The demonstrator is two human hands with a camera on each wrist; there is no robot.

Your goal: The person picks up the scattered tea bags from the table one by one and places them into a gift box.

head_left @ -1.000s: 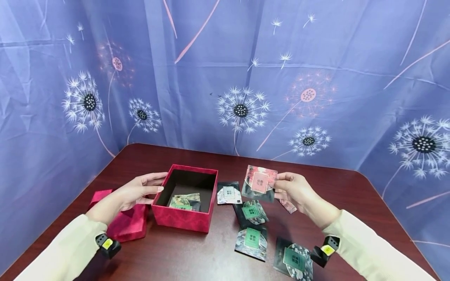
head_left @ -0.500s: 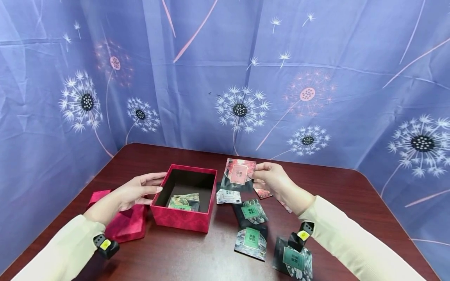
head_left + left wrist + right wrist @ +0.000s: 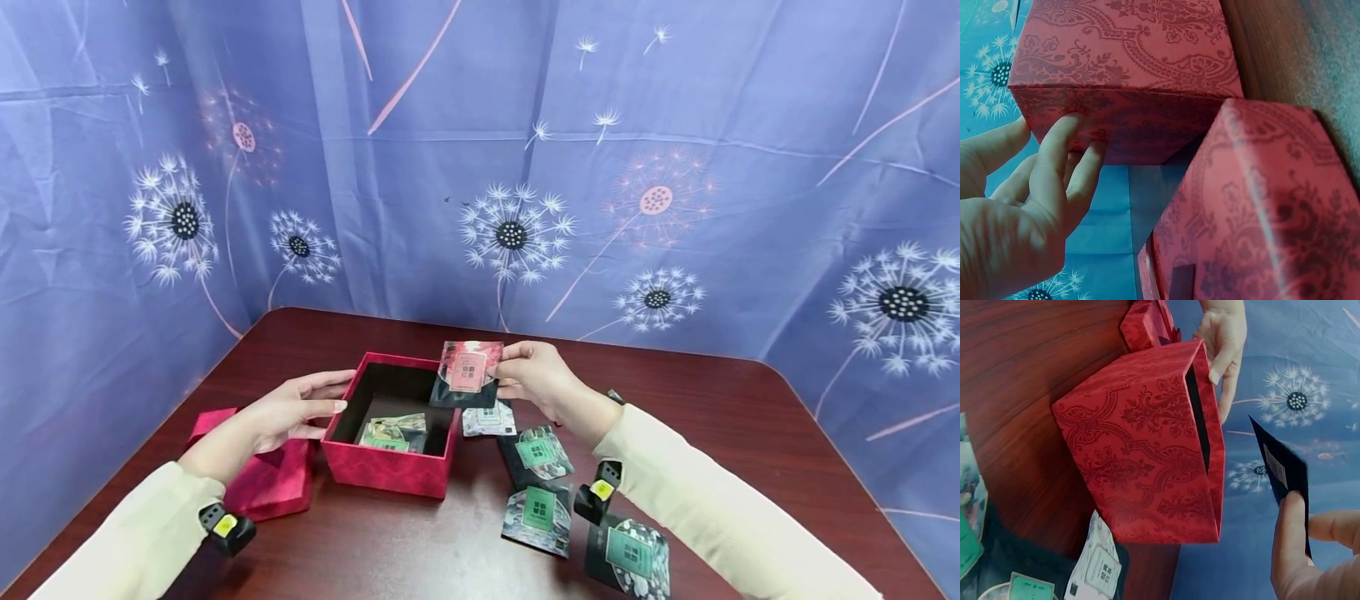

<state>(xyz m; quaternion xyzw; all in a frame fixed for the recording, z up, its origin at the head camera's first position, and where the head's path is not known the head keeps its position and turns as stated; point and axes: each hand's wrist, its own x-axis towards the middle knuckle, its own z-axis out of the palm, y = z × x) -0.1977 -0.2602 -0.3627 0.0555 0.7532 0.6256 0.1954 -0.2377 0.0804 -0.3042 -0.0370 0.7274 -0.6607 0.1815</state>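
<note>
Pink-labelled dark packet (image 3: pixel 467 374), pinched in the right hand (image 3: pixel 534 379) fingers, is now hovering over the red box (image 3: pixel 393 433) rim after travelling leftward from above the desk; the left hand (image 3: pixel 288 410), fingers relaxed, is steadying the box's left wall

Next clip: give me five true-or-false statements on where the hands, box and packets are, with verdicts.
1. The right hand pinches a dark square packet with a pink label. True.
2. That packet lies flat on the dark wooden table. False: it is held in the air at the box's right rim.
3. The open red patterned box is empty. False: packets lie inside.
4. The left hand rests its fingers on the box's left side. True.
5. The red lid sits right of the box. False: it lies to its left.
</note>
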